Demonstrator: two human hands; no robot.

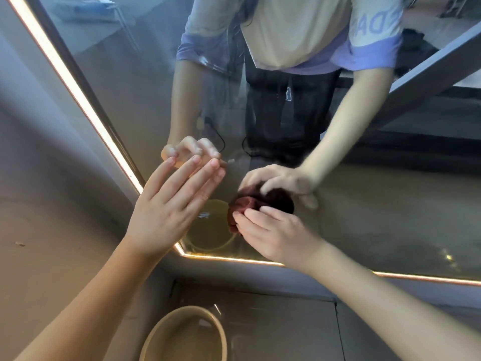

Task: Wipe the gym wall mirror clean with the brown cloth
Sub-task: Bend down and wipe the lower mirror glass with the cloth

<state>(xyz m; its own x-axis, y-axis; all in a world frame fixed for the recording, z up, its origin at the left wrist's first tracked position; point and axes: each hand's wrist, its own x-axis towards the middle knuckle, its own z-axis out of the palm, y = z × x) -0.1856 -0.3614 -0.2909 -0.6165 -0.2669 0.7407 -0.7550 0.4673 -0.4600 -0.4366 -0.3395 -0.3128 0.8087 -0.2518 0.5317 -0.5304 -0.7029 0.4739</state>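
Most of cloth hidden under my right hand; only bunched reddish-brown folds show past fingertips, far side blends into its dark reflection. Both my forearms cut off at frame bottom. Round bowl on floor cut by lower edge, contents unclear. Mirror hazy, smeared toward upper left. Cloth wadded in ball, pressed on glass near lower left corner, above lit edge strip. Right fingers curled, clamped over cloth. Left hand flat, fingers straight and together, tips on glass beside cloth
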